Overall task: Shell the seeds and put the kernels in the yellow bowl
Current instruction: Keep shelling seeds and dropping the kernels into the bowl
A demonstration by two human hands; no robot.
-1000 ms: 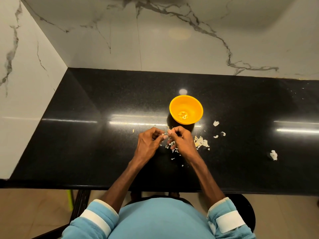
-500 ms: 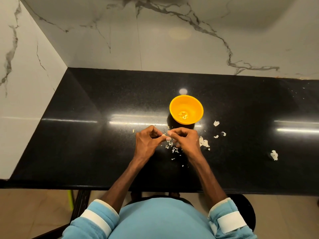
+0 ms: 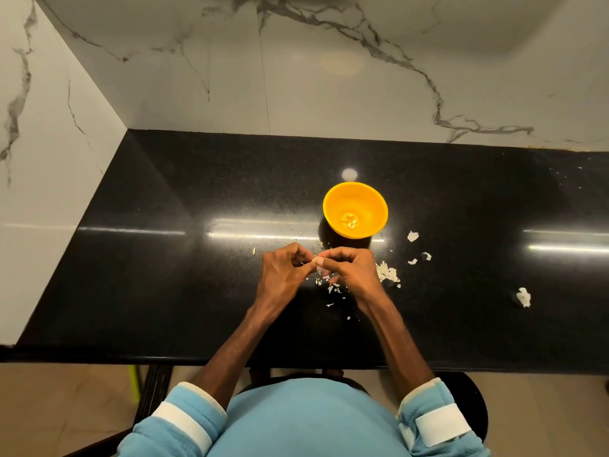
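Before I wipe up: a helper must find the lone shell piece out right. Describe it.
On the black counter, look right of the yellow bowl, past the shell litter by the right hand. The shell piece lies alone, far right, a pale crumpled scrap well apart from the rest.

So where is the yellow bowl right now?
In the head view, the yellow bowl stands on the black counter near its middle, just beyond the right hand, with shell scraps lying nearer, to its right.
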